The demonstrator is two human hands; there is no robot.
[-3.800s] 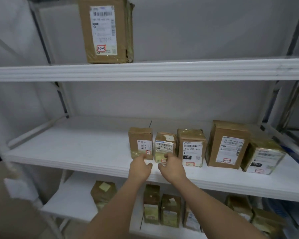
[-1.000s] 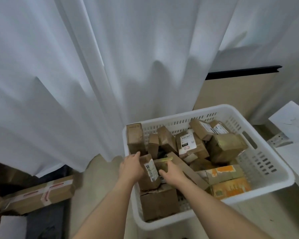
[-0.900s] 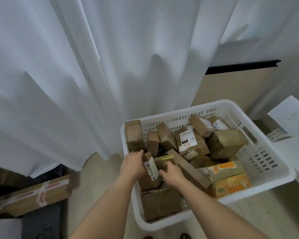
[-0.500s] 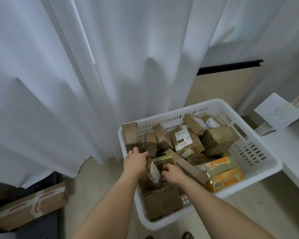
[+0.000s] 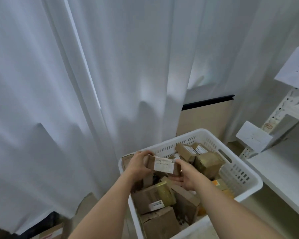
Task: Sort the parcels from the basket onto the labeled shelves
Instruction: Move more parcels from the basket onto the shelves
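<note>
Two bare forearms, sleeveless, no rings, watch or gloves.

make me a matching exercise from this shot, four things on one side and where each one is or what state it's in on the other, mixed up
Things:
1. held parcel
2. basket
3. curtain
4. paper tag

Places or states:
a. hangs behind the basket
b. fixed to the shelf frame at right
c. lifted between left hand and right hand
d. white, full of brown parcels

Pairs: 1-c, 2-d, 3-a, 4-b
</note>
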